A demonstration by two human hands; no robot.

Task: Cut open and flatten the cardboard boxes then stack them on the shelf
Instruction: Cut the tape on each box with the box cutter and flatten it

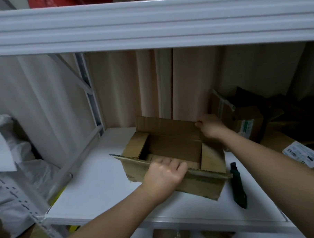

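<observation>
A white metal shelving unit (148, 24) fills the view, its upper beam crossing overhead. Behind it hangs a pale beige curtain (126, 87) in vertical folds. The light is dim, deepest in the right-hand corner.

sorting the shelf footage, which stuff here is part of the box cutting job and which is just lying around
Job: open cardboard box, held by left hand and right hand; green utility knife; white shelf; more boxes at right.

Lying about: plastic bags at left.
</observation>
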